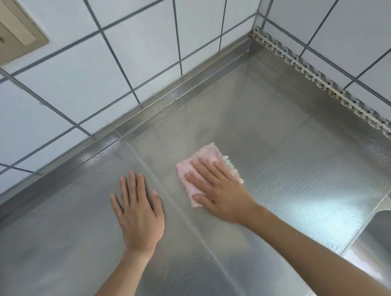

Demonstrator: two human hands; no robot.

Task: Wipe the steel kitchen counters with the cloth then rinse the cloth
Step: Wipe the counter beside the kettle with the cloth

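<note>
On the steel counter [280, 143], the pink cloth [189, 170] lies under the right hand [217, 192] (fingers spread flat).

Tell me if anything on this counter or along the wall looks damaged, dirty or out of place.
One thing stands out: the perforated metal strip where the steel counter meets the right-hand tiled wall looks ragged, with brownish, rust-like spots. Otherwise nothing looks odd: the right hand presses the pink cloth flat, and the left hand rests on bare steel.

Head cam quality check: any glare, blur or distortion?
Head view: bright glare on the steel counter beside the sink; wide-angle bend in the wall tiles; right hand and pink cloth slightly soft; left hand sharper.
</note>
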